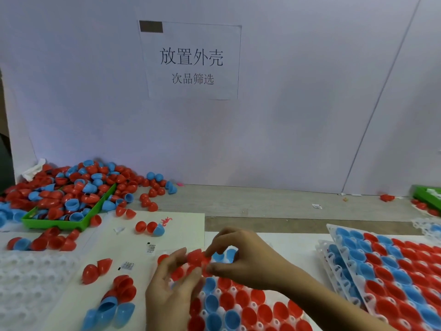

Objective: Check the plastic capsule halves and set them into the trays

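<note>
The white tray (241, 304) right under the hands is mostly filled with red and blue halves. The left hand (171, 287) and right hand (241, 256) together pinch a red half (196, 258) above it. Full trays (391, 271) lie beside the right hand. A big pile (71, 187) beyond the left hand is not checked yet.

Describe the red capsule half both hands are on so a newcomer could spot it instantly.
Start at the white tray at bottom centre, filled with red and blue halves. Above its far edge the left hand and right hand meet. The red capsule half is the one pinched between their fingers, lifted off the tray rather than seated in a pocket.
</note>
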